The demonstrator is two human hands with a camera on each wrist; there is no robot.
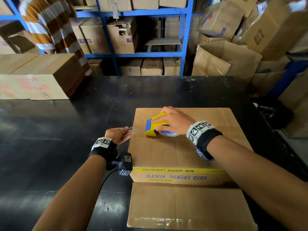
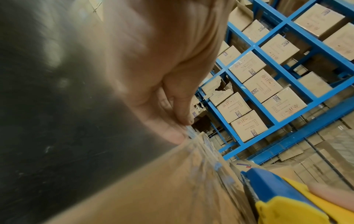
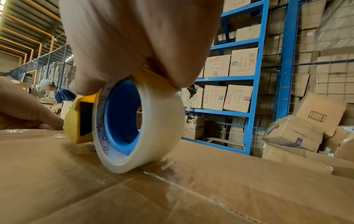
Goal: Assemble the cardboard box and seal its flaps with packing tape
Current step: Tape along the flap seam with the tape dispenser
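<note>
A closed cardboard box (image 1: 175, 152) lies on the black table (image 1: 66, 130), its flaps meeting in a centre seam (image 3: 172, 183). My right hand (image 1: 173, 121) grips a yellow and blue tape dispenser (image 1: 154, 125) with a clear tape roll (image 3: 138, 125), set on the seam near the box's left edge. My left hand (image 1: 119, 135) sits just off that edge and pinches the free end of the clear tape (image 1: 130, 129) between thumb and finger (image 2: 184, 110). The tape strip (image 2: 203, 153) stretches from the pinch to the dispenser (image 2: 277, 195).
A flat cardboard piece (image 1: 188, 205) lies against the box's near side. A large carton (image 1: 38, 75) sits at the table's far left. Blue shelving (image 1: 138, 54) full of cartons stands behind, loose boxes (image 1: 233, 52) pile at right. A person (image 1: 50, 27) stands at far left.
</note>
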